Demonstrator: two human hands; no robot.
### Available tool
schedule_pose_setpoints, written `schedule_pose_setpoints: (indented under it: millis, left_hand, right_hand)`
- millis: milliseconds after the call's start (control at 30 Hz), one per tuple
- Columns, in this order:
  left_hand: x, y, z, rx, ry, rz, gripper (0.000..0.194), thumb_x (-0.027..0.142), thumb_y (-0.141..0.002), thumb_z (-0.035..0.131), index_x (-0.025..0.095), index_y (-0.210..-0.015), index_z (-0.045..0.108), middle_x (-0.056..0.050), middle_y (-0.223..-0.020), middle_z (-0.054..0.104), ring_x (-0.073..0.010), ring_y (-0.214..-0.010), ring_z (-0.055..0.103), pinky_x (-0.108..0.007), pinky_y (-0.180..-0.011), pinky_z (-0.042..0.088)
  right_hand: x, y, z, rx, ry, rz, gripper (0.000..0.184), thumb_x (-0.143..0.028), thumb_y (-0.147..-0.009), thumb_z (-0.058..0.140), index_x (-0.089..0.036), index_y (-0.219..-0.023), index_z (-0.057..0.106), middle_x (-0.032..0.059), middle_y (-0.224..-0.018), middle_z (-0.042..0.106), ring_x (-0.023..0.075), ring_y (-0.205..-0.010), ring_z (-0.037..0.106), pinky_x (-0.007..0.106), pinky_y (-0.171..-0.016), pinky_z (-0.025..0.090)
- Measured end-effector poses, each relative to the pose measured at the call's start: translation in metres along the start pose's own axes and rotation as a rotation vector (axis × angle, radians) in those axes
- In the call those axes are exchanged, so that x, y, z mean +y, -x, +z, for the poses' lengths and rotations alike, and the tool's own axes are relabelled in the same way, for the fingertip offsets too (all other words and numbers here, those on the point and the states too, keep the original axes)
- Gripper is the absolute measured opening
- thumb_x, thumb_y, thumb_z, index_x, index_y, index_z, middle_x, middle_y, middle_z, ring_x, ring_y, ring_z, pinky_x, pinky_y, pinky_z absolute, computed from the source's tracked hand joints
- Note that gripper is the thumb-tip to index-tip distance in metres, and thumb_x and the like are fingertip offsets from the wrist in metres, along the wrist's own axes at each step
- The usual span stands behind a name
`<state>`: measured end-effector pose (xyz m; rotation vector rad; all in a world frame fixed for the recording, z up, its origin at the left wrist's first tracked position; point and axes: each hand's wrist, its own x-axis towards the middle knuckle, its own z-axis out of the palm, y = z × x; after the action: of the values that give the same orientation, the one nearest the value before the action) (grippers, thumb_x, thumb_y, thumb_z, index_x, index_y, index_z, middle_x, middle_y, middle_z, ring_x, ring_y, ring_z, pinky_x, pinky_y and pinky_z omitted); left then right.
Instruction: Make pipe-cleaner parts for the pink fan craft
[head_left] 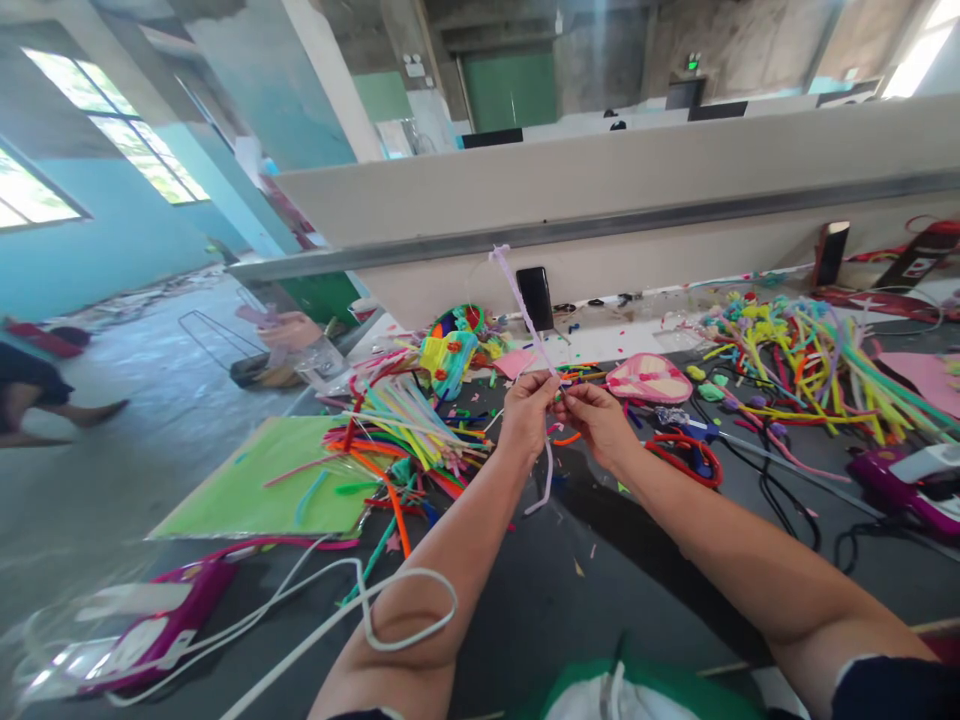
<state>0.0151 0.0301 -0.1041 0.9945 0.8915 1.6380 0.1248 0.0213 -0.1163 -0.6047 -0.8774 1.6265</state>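
Note:
A long lilac pipe cleaner (523, 300) rises from my fingers, with a small curled knot at its top end. Its lower part hangs beneath my hands and bends near the tabletop. My left hand (529, 408) pinches it between thumb and fingers. Close against it, my right hand (597, 418) is closed in a pinch at the same spot on the stem. A tiny green bit shows between the fingertips, too small to name. Just behind the right hand lies a pink and cream padded shape (649, 378) edged with pipe cleaner.
Bundled pipe cleaners (420, 425) lie left, a tangled heap (810, 360) right. A green sheet (262, 470) sits at the left edge. Magenta devices with cords (172, 620) flank me. A phone (534, 297) leans on the partition (637, 190). Another person's hand (289, 335) appears at left.

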Motion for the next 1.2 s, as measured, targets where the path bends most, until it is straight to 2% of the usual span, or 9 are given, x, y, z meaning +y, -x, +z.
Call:
schedule_pose_setpoints:
  millis: [167, 467, 1033, 1133, 1200]
  left_hand:
    - [0.001, 0.003, 0.003, -0.009, 0.008, 0.008, 0.023, 0.032, -0.065, 0.074, 0.015, -0.072, 0.06, 0.005, -0.053, 0.053, -0.0051, -0.042, 0.047, -0.018, -0.042, 0.037]
    - [0.004, 0.012, 0.011, 0.078, 0.025, -0.077, 0.03, 0.037, -0.062, 0.075, 0.014, -0.073, 0.059, 0.006, -0.049, 0.051, -0.0057, -0.036, 0.044, -0.018, -0.034, 0.037]
    - [-0.008, 0.017, 0.016, 0.2, 0.004, -0.117, 0.031, 0.038, -0.059, 0.076, 0.014, -0.073, 0.061, 0.006, -0.048, 0.05, -0.0041, -0.036, 0.04, -0.016, -0.033, 0.031]
    - [-0.003, 0.01, 0.009, 0.118, -0.023, -0.138, 0.029, 0.037, -0.061, 0.075, 0.014, -0.073, 0.061, 0.005, -0.05, 0.053, -0.005, -0.036, 0.042, -0.018, -0.035, 0.033]
    - [0.007, 0.002, 0.001, 0.023, -0.06, -0.14, 0.027, 0.034, -0.061, 0.075, 0.013, -0.069, 0.061, 0.004, -0.05, 0.053, -0.0058, -0.039, 0.045, -0.019, -0.038, 0.036]
  right_hand:
    - [-0.002, -0.001, -0.001, -0.013, 0.028, 0.004, 0.024, -0.029, -0.058, 0.078, -0.018, -0.074, 0.064, -0.0015, -0.064, 0.066, 0.0114, -0.057, 0.06, 0.025, -0.059, 0.048]
    - [0.006, 0.0, 0.001, 0.017, 0.045, -0.059, 0.016, -0.025, -0.06, 0.075, -0.017, -0.071, 0.066, -0.0003, -0.061, 0.066, 0.0123, -0.056, 0.059, 0.027, -0.059, 0.048]
    - [0.017, 0.003, 0.003, 0.081, 0.05, -0.113, 0.011, -0.024, -0.06, 0.072, -0.018, -0.065, 0.064, -0.0029, -0.055, 0.062, 0.0105, -0.049, 0.053, 0.027, -0.054, 0.044]
    - [0.013, 0.001, 0.001, 0.066, 0.085, -0.099, 0.012, -0.024, -0.06, 0.073, -0.018, -0.067, 0.066, -0.0017, -0.058, 0.065, 0.0119, -0.05, 0.057, 0.028, -0.057, 0.046]
    - [0.005, -0.003, -0.001, -0.001, 0.154, -0.049, 0.014, -0.024, -0.06, 0.074, -0.017, -0.071, 0.069, 0.0007, -0.063, 0.068, 0.0142, -0.055, 0.061, 0.031, -0.061, 0.049]
